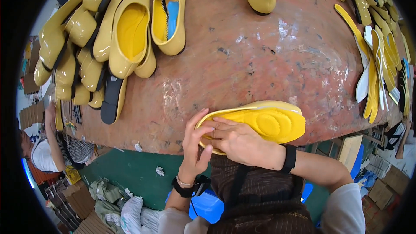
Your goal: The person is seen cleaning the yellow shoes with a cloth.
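A glossy yellow slip-on shoe (284, 105) lies sideways near the table's front edge, right before me. A bright yellow insole (277, 125) with a raised round pad shows in its opening, with one end at the right rim. My left hand (194, 145) curls around the shoe's left end, its fingertips on the rim and its thumb apart. My right hand (245, 141) reaches across the insole, with its fingers bent down into the left part of the opening. The tips of those fingers are partly hidden inside the shoe.
Yellow shoes (80, 26) are heaped at the left of the worn reddish table (242, 69). One shoe with a blue piece inside (180, 39) stands beside them, another (266, 2) at the far edge. Loose insoles (372, 78) lie at right. A co-worker (45, 154) is at left.
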Action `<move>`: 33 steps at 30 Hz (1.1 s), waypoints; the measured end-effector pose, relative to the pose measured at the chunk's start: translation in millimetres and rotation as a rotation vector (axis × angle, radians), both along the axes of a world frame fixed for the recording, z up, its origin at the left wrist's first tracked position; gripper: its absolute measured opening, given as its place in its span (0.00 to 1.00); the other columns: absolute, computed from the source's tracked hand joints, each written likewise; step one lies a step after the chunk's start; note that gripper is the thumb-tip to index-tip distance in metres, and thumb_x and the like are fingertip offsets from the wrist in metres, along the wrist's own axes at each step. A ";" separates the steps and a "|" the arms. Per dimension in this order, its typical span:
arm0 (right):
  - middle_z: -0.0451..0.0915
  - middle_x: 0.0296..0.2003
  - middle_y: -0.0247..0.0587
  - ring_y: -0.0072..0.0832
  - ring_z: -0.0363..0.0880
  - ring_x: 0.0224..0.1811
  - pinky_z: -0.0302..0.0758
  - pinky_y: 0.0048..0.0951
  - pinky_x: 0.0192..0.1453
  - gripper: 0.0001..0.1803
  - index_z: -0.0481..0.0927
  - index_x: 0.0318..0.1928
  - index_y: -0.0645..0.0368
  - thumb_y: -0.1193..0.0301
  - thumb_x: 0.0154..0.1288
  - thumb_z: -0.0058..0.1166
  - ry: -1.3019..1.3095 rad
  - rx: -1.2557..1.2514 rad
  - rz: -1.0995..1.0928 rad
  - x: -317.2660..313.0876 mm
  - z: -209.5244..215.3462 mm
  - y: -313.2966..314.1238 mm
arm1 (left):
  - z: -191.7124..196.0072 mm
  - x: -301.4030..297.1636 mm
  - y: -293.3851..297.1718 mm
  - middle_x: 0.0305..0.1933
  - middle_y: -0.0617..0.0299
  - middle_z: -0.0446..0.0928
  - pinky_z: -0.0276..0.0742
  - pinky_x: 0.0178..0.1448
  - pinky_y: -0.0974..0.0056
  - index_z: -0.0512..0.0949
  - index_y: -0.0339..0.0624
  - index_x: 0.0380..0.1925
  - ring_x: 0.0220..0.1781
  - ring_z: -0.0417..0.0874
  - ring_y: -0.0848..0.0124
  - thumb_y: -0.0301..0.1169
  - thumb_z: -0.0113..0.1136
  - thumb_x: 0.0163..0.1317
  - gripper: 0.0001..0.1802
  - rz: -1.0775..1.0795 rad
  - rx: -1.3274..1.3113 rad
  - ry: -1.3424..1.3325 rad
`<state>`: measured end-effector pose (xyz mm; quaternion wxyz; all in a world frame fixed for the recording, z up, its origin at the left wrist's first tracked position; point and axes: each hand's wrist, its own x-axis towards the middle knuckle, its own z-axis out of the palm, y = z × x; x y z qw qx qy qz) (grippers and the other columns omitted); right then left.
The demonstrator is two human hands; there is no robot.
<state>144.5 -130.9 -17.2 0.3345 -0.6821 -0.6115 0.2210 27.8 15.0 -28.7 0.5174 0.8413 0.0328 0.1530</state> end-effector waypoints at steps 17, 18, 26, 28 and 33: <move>0.81 0.53 0.50 0.49 0.79 0.58 0.59 0.56 0.74 0.20 0.84 0.50 0.58 0.78 0.54 0.61 -0.674 -0.032 -1.085 53.1 43.8 -60.8 | 46.1 -7.1 -111.1 0.75 0.37 0.58 0.73 0.63 0.50 0.69 0.32 0.61 0.59 0.74 0.40 0.29 0.71 0.53 0.35 0.040 0.406 0.259; 0.80 0.54 0.52 0.52 0.79 0.58 0.64 0.52 0.71 0.21 0.83 0.52 0.59 0.77 0.55 0.62 -0.318 0.065 -1.131 68.8 46.4 -66.3 | 58.0 -2.7 -124.1 0.75 0.44 0.60 0.79 0.52 0.52 0.75 0.35 0.56 0.48 0.77 0.47 0.30 0.72 0.52 0.30 -0.001 0.426 0.355; 0.77 0.57 0.59 0.55 0.77 0.60 0.69 0.53 0.69 0.25 0.78 0.53 0.63 0.79 0.51 0.59 -0.124 -0.121 -0.632 -11.5 59.5 -117.4 | 50.7 12.2 -147.7 0.49 0.55 0.79 0.81 0.31 0.60 0.83 0.40 0.44 0.33 0.81 0.59 0.35 0.73 0.45 0.24 -0.133 0.664 0.422; 0.77 0.56 0.59 0.55 0.76 0.61 0.60 0.56 0.74 0.21 0.78 0.52 0.64 0.81 0.54 0.55 -0.238 -0.128 -0.684 -22.3 56.2 -112.1 | 53.6 12.3 -146.1 0.45 0.55 0.82 0.81 0.29 0.61 0.84 0.41 0.42 0.32 0.81 0.59 0.37 0.73 0.45 0.22 -0.189 0.702 0.446; 0.78 0.53 0.58 0.55 0.74 0.62 0.54 0.57 0.77 0.26 0.74 0.58 0.69 0.81 0.56 0.52 -0.295 -0.225 -0.666 40.6 25.7 -67.0 | 59.8 21.4 -142.3 0.55 0.52 0.81 0.81 0.29 0.64 0.84 0.41 0.45 0.33 0.82 0.60 0.39 0.73 0.47 0.24 -0.126 0.704 0.370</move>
